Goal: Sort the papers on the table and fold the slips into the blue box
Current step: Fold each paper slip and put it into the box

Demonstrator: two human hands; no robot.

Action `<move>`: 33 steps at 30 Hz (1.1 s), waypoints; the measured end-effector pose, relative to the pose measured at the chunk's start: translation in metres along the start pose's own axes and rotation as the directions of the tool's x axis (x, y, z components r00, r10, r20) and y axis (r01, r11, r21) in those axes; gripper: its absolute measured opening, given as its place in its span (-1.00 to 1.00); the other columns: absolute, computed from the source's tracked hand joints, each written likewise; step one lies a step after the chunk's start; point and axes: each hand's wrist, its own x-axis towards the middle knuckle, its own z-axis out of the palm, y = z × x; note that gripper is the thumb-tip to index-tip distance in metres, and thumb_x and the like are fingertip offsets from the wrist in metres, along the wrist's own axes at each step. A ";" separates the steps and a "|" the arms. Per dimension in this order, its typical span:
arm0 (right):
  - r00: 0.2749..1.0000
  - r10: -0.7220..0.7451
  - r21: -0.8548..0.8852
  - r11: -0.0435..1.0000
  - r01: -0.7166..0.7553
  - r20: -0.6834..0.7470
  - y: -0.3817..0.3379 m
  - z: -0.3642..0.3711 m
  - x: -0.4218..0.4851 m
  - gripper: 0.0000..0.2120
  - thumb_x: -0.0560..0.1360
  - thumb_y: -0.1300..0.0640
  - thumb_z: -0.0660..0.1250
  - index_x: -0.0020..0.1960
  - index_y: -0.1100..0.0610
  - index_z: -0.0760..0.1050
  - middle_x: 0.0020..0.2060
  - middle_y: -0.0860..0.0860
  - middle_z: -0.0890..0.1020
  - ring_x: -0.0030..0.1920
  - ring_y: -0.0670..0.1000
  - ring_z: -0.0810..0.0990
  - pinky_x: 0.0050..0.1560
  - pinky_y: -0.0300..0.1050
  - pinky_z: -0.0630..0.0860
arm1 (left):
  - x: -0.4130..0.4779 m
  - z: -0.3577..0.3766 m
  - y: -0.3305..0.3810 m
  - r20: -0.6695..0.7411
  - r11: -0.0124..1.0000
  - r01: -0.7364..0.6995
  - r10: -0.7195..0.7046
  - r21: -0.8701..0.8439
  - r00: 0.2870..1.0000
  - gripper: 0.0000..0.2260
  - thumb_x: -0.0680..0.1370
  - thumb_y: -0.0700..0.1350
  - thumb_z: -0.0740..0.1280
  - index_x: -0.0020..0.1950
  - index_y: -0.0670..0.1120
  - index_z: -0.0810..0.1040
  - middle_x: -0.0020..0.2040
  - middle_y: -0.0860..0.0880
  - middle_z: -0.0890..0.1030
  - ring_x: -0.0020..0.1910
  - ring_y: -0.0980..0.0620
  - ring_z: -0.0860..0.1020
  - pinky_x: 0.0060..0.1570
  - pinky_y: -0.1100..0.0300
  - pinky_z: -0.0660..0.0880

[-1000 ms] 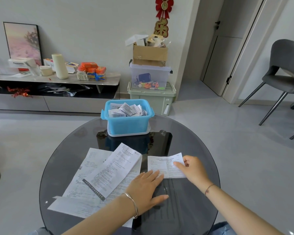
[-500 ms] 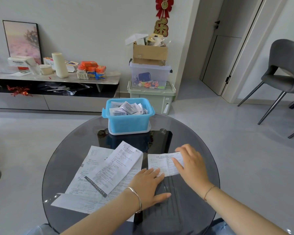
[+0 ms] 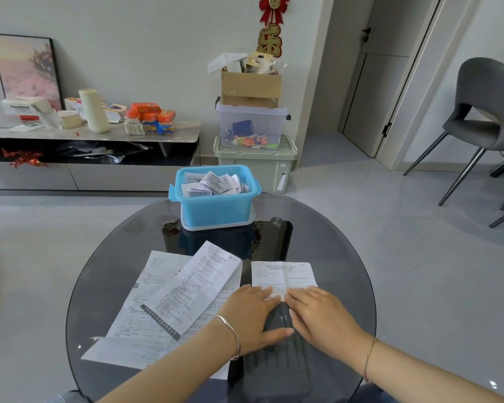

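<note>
Paper stack [image 3: 163, 301] at table's [image 3: 332, 242] 9 o'clock, blue box [image 3: 216, 205] at 12. Left hand [image 3: 250, 312] flat, fingers straight, tips on the centre slip's [image 3: 282, 276] 7 o'clock edge. Right hand [image 3: 317, 312] same, flat on its 5 o'clock edge; neither grasps anything.

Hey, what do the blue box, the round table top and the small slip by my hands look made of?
Blue box: likely plastic, smooth and opaque, with moulded rim handles. Table top: apparently dark tinted glass, glossy; it mirrors the box. Slip: thin white printed paper, matte, with a fold line.
</note>
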 end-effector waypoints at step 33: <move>0.998 0.044 -0.110 0.993 -0.039 0.051 0.021 -0.002 -0.009 -0.62 0.49 -0.15 0.07 -0.16 -0.02 0.61 -0.20 -0.17 0.66 -0.27 -0.17 0.63 -0.39 -0.29 0.54 | -0.008 -0.003 -0.019 0.087 0.965 0.006 -0.030 0.263 0.996 -0.16 0.43 0.44 -0.27 0.52 -0.03 0.19 0.51 -0.06 0.24 0.48 -0.12 0.18 0.48 -0.08 0.03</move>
